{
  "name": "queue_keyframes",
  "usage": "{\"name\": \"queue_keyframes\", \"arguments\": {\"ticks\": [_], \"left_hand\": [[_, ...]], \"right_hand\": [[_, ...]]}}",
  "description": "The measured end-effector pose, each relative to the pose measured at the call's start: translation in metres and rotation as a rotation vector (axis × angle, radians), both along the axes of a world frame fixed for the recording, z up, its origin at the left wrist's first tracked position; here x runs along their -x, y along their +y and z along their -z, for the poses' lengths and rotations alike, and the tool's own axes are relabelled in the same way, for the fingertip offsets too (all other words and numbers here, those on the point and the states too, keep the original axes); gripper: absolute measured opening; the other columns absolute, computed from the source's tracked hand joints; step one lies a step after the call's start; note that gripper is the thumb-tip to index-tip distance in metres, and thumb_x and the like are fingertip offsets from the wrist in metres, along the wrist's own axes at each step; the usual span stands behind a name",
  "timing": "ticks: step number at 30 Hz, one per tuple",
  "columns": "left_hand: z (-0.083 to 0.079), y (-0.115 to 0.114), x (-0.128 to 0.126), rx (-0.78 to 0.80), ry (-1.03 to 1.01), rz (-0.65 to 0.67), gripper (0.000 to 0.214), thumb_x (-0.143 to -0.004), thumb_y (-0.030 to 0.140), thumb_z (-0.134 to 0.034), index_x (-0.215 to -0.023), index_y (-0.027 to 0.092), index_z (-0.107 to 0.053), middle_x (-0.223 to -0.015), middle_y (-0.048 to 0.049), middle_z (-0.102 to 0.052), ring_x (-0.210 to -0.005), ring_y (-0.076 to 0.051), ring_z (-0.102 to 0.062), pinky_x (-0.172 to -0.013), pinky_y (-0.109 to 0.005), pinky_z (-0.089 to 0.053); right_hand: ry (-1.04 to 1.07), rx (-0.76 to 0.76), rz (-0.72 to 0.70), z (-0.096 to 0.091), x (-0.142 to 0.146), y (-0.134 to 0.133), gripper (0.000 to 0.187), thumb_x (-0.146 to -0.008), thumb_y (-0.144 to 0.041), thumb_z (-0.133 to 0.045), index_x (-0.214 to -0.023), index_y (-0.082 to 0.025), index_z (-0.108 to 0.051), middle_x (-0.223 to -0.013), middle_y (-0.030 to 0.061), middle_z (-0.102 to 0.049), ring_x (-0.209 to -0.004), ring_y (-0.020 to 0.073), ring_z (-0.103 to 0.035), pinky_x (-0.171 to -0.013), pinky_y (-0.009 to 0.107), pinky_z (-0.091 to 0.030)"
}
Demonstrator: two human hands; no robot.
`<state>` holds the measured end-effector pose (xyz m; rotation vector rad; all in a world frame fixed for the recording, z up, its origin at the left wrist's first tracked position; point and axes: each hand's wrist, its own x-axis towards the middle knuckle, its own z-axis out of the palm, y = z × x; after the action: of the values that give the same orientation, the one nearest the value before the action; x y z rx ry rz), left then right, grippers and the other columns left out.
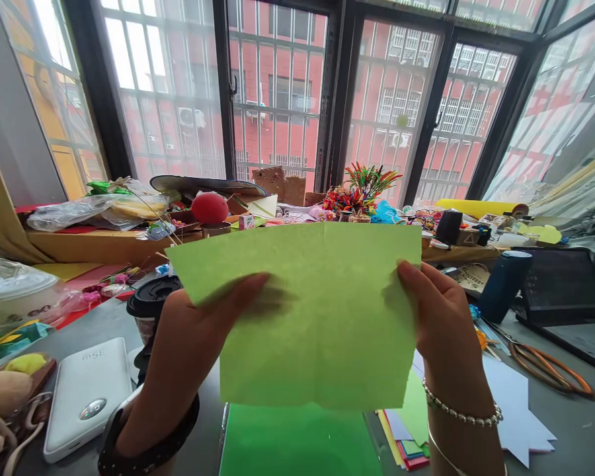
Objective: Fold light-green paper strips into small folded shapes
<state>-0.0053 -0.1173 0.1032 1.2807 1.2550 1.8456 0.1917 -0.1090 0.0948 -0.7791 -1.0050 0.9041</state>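
Light-green paper sheet [322,317] is held up in front of the person, above a green board [297,443] on the table [570,430]. Both hands pinch it by its sides: the left hand [198,330] with its thumb laid well in over the near face, the right hand [441,311] with its thumb near the upper right edge. A faint vertical line, apparently a crease, runs down the middle.

Step in hand, as judged: handling the opened sheet. The next move appears to call for an even grip and edges brought true to that line.

Not verified: the fingers behind the sheet, its far face, and the left thumb, which is blurred. The sheet and right arm cover part of a stack of coloured paper [411,449]. Farther off, the left hand partly hides a black-lidded cup [151,301]; the laptop [565,284] is cut off at the right border. Items on the ledge [104,244] behind are too crowded to tell apart fully.
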Motion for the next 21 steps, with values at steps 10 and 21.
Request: {"name": "queue_keyframes", "arguments": {"ticks": [10, 21], "left_hand": [[0.0031, -0.0037, -0.0003, -0.105, 0.003, -0.001, 0.009, -0.055, 0.027, -0.067, -0.063, 0.022, -0.066, -0.061, 0.0030, -0.067, -0.054, -0.017, -0.063, -0.049, -0.024, -0.053], [0.0029, -0.0041, -0.0005, -0.084, 0.043, -0.074, 0.010, -0.055, 0.024, -0.067, -0.064, 0.020, -0.065, -0.062, 0.0013, -0.067, -0.058, -0.019, -0.063, -0.049, -0.025, -0.053]], "right_hand": [[0.065, 0.010, 0.087, -0.0006, 0.0071, -0.0075, 0.011, -0.062, -0.031, -0.061, -0.070, -0.024, -0.063, -0.048, -0.0017, -0.060, -0.040, 0.0136, -0.055, -0.030, 0.020, -0.037], [-0.019, -0.004, 0.051, 0.0014, -0.0005, 0.0002, 0.012, -0.061, -0.033, -0.061, -0.068, -0.024, -0.063, -0.054, -0.0011, -0.062, -0.044, 0.0153, -0.057, -0.036, 0.023, -0.044]]}}
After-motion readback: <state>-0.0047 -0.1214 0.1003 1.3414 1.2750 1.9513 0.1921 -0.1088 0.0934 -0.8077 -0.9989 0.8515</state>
